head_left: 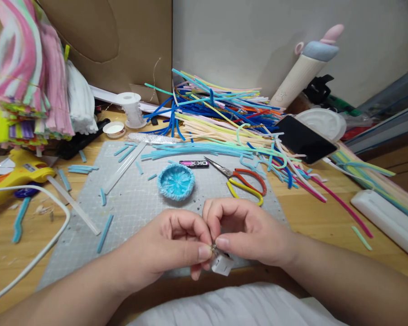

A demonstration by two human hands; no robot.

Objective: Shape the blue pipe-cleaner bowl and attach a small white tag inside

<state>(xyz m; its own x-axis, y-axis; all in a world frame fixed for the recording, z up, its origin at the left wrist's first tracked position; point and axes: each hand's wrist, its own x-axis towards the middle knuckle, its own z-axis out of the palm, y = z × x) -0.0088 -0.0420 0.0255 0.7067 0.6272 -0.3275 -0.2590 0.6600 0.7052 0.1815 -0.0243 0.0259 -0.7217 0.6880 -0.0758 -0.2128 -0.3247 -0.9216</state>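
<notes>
My left hand (166, 246) and my right hand (248, 231) meet at the near edge of the grey cutting mat (136, 203). Both pinch one small white and metallic object (221, 262) between thumb and fingers; I cannot make out what it is. Just beyond my hands lies a round blue woven pipe-cleaner piece (176, 182). Scissors with red and yellow handles (245, 181) lie to its right, and a black lighter (194, 164) behind it.
A heap of coloured pipe cleaners (217, 117) fills the back. A phone (304, 138) leans at right. A yellow glue gun (20, 174) with white cord sits left, with glue sticks (75, 206), a wire spool (132, 108) and bundled pipe cleaners (27, 72).
</notes>
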